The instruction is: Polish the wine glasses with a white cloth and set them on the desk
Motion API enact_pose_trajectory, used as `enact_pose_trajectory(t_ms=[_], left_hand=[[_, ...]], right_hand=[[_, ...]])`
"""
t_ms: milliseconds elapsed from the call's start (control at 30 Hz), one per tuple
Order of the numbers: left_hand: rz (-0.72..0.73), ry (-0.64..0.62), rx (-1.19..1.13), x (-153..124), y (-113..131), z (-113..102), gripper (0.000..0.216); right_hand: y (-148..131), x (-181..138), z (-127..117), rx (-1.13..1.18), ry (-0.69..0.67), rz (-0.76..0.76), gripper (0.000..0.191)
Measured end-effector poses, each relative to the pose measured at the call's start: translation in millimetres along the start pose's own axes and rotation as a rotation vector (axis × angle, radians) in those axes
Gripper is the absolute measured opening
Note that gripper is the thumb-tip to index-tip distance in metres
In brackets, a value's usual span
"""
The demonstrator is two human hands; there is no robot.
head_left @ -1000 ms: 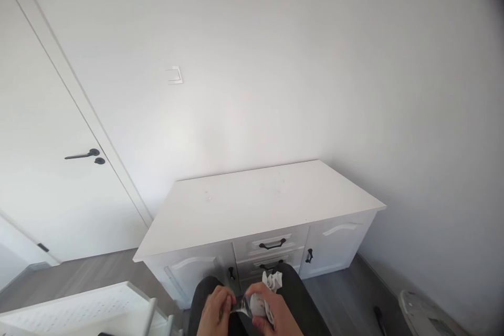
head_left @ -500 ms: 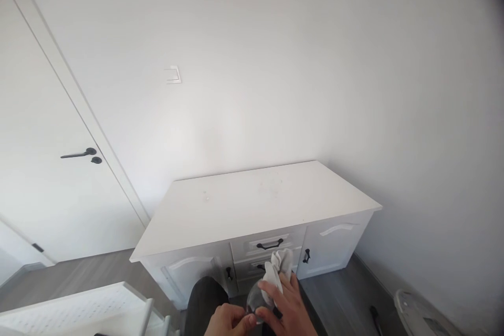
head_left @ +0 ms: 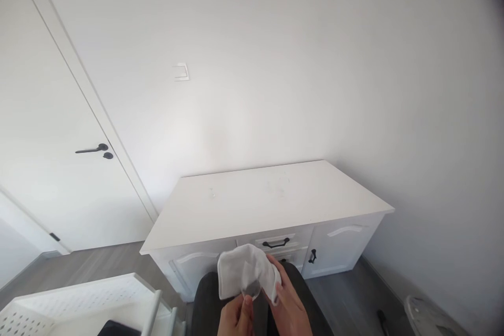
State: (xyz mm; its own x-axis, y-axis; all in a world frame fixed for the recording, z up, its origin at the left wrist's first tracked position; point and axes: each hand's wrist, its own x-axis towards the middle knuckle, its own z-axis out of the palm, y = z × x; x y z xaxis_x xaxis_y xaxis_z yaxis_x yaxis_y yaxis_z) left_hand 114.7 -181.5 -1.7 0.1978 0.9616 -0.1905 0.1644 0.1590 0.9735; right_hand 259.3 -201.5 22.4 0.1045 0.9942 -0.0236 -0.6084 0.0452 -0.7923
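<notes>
Low in the head view, above my knees, my left hand (head_left: 237, 316) pinches the lower end of a clear wine glass (head_left: 251, 287). The glass bowl points up and away from me, partly behind and against a white cloth (head_left: 234, 273). My right hand (head_left: 286, 299) grips the cloth's right side, with the fingers curled round it beside the glass. The cloth spreads to the left past the bowl, and its far edge hangs free. My left fingers hide the bottom of the glass.
Ahead stands a white cabinet (head_left: 252, 210) with black handles and faint marks on its top. A white basket (head_left: 79, 291) holding a dark object (head_left: 118, 328) is at lower left. A pale rounded object (head_left: 427, 317) sits at lower right. A door (head_left: 51, 131) is left.
The cloth has opened out and swung left across the glass; before, it was bunched in my right hand. My right hand has drawn off the bowl. The view has shifted slightly left.
</notes>
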Motion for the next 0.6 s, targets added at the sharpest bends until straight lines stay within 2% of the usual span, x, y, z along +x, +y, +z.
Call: enact_pose_trajectory(t_ms=[100, 167, 233, 367, 433, 500, 600], left_hand=[[-0.001, -0.017, 0.024, 2, 1, -3, 0.074], [0.071, -0.029, 0.138, 3, 5, -13, 0.071], [0.162, -0.014, 0.310, 2, 11, -25, 0.066], [0.330, -0.029, 0.632, -1, 21, -51, 0.047], [0.384, -0.054, 0.716, -1, 22, -59, 0.039], [0.431, -0.069, 0.783, 0, 20, -61, 0.034], [0.500, -0.098, 0.867, 0, 15, -59, 0.031]], right_hand=[[-2, -13, 0, -0.172, -0.032, -0.045, 0.073], [-8, -22, -5, -0.358, -0.001, -0.058, 0.071], [-16, -27, -9, -0.440, 0.032, -0.076, 0.071], [-28, -20, -11, -0.172, 0.062, -0.003, 0.079], [-29, -12, -13, -0.018, 0.030, 0.059, 0.064], [-25, -5, -16, 0.093, 0.004, 0.060, 0.048], [-20, -1, -23, 0.146, 0.057, 0.012, 0.044]])
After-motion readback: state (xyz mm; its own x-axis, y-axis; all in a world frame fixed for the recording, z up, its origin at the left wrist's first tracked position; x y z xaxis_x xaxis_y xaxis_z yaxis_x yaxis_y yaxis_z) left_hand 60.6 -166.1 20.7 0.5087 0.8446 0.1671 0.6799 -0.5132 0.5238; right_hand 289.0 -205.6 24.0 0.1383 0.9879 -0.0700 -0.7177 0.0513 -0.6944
